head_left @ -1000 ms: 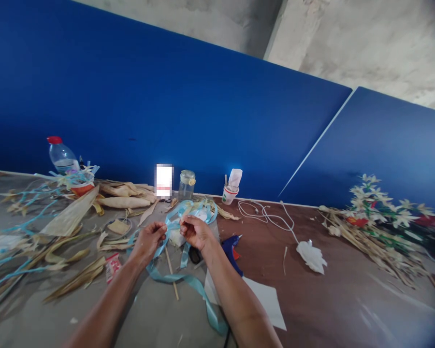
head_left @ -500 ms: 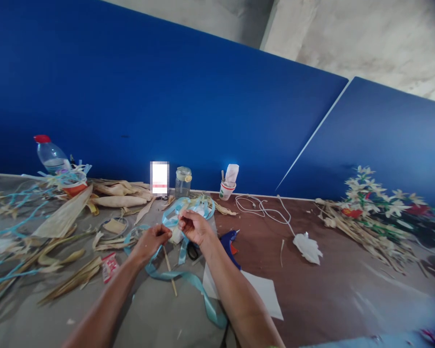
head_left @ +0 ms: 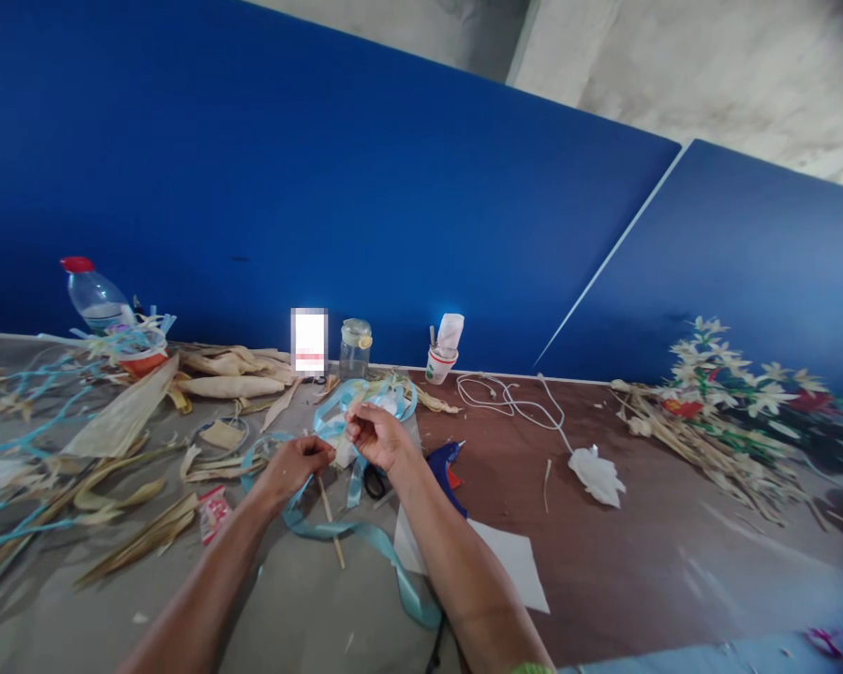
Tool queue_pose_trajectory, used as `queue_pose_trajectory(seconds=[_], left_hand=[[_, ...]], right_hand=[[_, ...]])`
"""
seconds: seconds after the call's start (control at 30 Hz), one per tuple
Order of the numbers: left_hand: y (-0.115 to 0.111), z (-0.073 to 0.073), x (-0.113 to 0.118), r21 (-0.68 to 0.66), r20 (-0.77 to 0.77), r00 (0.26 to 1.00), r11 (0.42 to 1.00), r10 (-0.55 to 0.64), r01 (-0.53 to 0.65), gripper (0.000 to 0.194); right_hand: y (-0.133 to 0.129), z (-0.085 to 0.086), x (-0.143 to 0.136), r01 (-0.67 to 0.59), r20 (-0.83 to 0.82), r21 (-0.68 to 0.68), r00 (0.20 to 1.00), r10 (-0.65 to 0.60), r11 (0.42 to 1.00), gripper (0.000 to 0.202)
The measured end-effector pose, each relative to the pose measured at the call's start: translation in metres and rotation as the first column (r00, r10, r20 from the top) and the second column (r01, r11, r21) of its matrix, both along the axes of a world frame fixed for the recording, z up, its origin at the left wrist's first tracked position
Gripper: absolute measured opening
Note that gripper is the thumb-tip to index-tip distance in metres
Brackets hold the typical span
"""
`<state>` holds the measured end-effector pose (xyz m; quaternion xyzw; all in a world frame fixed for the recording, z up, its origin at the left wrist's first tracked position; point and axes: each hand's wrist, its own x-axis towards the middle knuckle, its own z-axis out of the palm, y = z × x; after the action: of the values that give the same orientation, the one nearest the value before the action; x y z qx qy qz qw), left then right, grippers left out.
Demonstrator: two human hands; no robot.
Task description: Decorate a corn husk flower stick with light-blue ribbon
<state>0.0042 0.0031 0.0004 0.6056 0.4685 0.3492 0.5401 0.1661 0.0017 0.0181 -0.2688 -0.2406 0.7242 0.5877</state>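
Observation:
Above the middle of the table, my left hand (head_left: 296,471) is closed in a pinch, its fingertips against a small pale piece that I cannot make out clearly. A thin stick (head_left: 330,524) slants down from just below those fingers; whether they hold it is unclear. Close by on the right, my right hand (head_left: 380,438) has its thumb and fingers curled together at a pale scrap, too small to name. Light blue ribbon (head_left: 365,534) loops behind and below both hands. Black scissor handles (head_left: 374,483) lie just under my right hand.
Dried corn husks (head_left: 231,386) and a red wrapper (head_left: 214,513) lie left. A glass jar (head_left: 355,351) and paper cup (head_left: 441,363) stand behind. Right of my arm are a blue glue gun (head_left: 444,468), white paper (head_left: 510,562), a white cable (head_left: 512,407) and husk flowers (head_left: 709,374).
Both hands stay almost in place, still pinched close together. The view has shifted very slightly; nothing on the table has visibly moved.

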Motion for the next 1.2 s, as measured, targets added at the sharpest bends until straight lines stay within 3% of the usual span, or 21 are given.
queue_pose_trajectory(seconds=[0.23, 0.37, 0.8, 0.97, 1.2], left_hand=[[0.0, -0.001, 0.0, 0.016, -0.168, 0.985, 0.999, -0.024, 0.027, 0.02], [0.001, -0.002, 0.0, 0.041, -0.183, 0.983, 0.999, -0.008, 0.016, 0.02], [0.0, 0.009, -0.006, -0.009, 0.027, 0.99, 0.99, 0.14, -0.14, 0.024], [0.003, 0.006, -0.009, -0.005, 0.125, 0.965, 0.973, 0.229, -0.23, 0.026], [-0.001, 0.005, -0.005, -0.061, 0.307, 0.947, 0.995, 0.091, -0.076, 0.026]], right_hand=[[0.002, -0.001, 0.003, 0.021, 0.002, 0.014, 1.0, -0.021, 1.0, 0.014], [0.002, 0.0, 0.003, 0.002, 0.023, 0.001, 1.0, -0.002, 1.0, 0.015], [0.008, 0.002, 0.017, 0.275, 0.151, -0.138, 0.955, -0.254, 0.952, 0.017], [0.007, 0.002, 0.014, 0.243, 0.295, -0.116, 0.934, -0.2, 0.963, 0.019], [0.0, -0.001, 0.002, 0.146, 0.553, -0.026, 0.826, -0.108, 0.989, 0.015]])
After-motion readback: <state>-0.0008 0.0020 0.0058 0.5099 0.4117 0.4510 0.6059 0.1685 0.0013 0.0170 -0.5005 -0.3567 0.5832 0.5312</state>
